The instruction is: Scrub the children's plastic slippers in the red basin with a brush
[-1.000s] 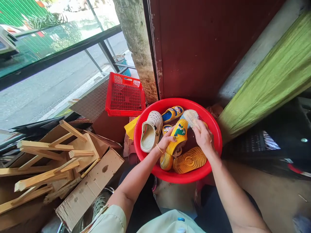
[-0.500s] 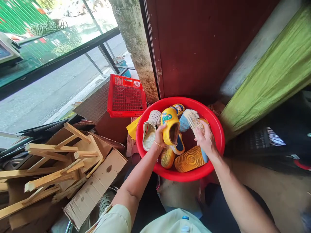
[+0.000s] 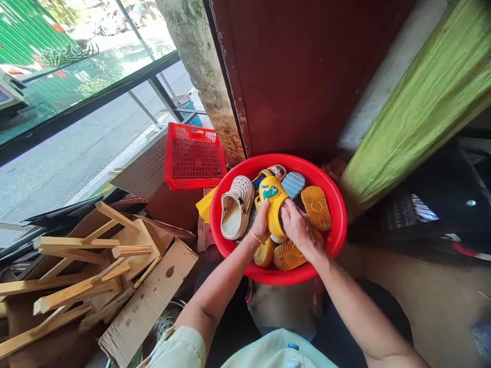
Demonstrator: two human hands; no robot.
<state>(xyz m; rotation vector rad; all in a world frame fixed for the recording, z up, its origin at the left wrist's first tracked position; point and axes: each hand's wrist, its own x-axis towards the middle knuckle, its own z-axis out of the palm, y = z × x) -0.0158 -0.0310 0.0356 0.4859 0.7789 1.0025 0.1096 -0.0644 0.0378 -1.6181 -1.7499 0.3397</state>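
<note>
On the left, the red crate (image 3: 195, 182) stands beyond the red basin (image 3: 284, 277), clear of the working elbows. Just inside the basin's left side sits the cream clog (image 3: 237, 208), sole down; since it is close to the left wrist, it is best not to let that arm swing outward.

The left hand (image 3: 261, 223) steadies the yellow clog (image 3: 273, 209), which is held up over the middle of the basin. Its fingers are curled round the clog's left side, thumb against the upper; a firm grip there should stop wet foam from twisting.

At the clog's open end, the right hand (image 3: 298, 225) has its fingers bent and bunched together. Their tips are hidden, so whether they grip anything inside cannot be told. Working into the opening seems to be the step; short strokes, pressed against the left hand's hold, would likely serve best.

Farther right, the blue sole (image 3: 294, 185) and the upturned yellow sole (image 3: 316, 207) lie near the right knuckles, so keep the strokes narrow.
</note>
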